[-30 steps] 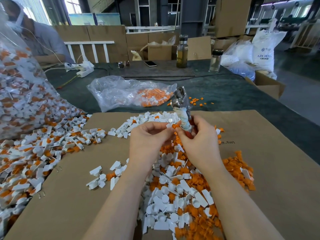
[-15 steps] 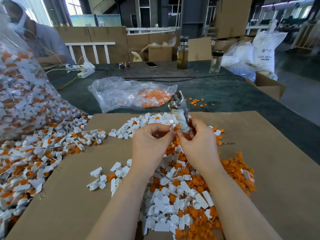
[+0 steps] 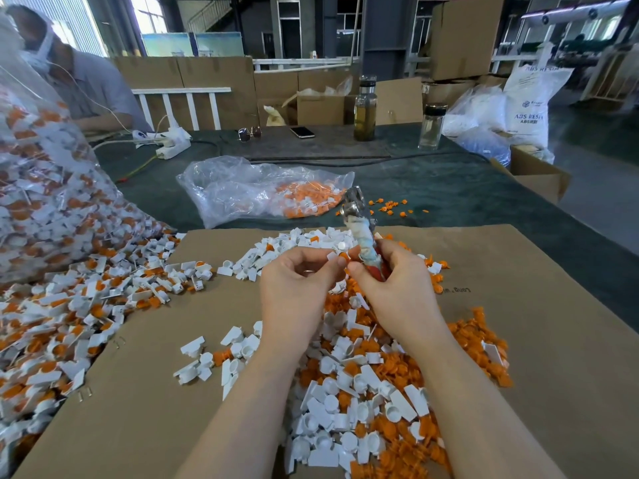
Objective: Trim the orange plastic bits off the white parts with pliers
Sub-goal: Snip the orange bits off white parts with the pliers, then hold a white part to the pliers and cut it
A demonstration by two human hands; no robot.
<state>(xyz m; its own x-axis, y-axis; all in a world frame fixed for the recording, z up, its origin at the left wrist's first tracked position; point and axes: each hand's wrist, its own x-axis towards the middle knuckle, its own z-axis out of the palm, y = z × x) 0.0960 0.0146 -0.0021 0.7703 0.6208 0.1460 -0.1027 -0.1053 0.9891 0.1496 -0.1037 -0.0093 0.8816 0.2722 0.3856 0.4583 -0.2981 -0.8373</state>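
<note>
Where hands point(image 3: 345, 292) meet, white part point(image 3: 332, 256).

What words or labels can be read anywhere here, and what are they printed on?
"ABS RESIN": on the white sack at far right; its top line is cut off, and the logo and small line under it are too blurred to read.
Dark upside-down print on the cardboard sheet right of the hands: too blurred to read reliably.
Nothing else legible.
</note>
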